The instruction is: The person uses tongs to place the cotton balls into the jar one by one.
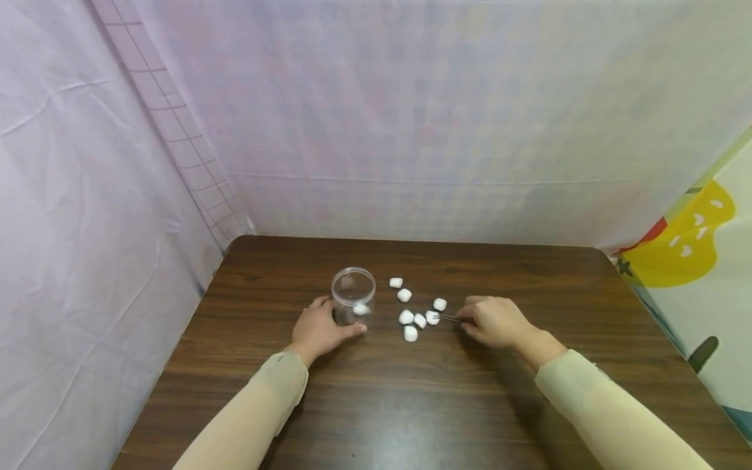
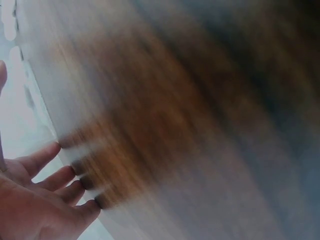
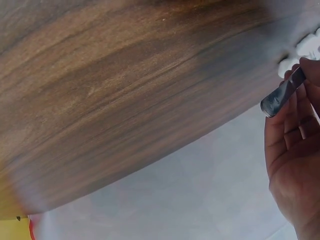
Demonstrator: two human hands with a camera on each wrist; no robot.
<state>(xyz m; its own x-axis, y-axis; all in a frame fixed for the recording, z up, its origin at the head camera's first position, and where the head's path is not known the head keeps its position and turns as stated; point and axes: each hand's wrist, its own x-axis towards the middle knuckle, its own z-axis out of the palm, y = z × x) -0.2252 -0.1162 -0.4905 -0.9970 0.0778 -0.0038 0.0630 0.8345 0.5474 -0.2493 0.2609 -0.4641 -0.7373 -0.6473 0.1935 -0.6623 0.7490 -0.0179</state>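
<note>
My left hand (image 1: pixel 320 331) grips a clear, lidless plastic jar (image 1: pixel 353 287), fingers along its left side and thumb across the front. One white cotton ball (image 1: pixel 361 309) shows inside the jar. In the left wrist view the left hand (image 2: pixel 45 195) appears at the lower left, the jar largely out of sight. With thumb and fingers, my right hand (image 1: pixel 496 321) pinches metal tweezers (image 1: pixel 451 318); their tips are at a cotton ball (image 1: pixel 432 318) on the table. The right wrist view shows the broad end of the tweezers (image 3: pixel 282 97) sticking out of the right hand (image 3: pixel 300 155).
Several more cotton balls lie between the hands, including one at the back (image 1: pixel 396 282) and one at the front (image 1: pixel 410 334). The dark wooden table (image 1: pixel 376 405) ends against a pale curtain (image 1: pixel 411 130). A yellow printed cloth (image 1: pixel 687 248) hangs at the right.
</note>
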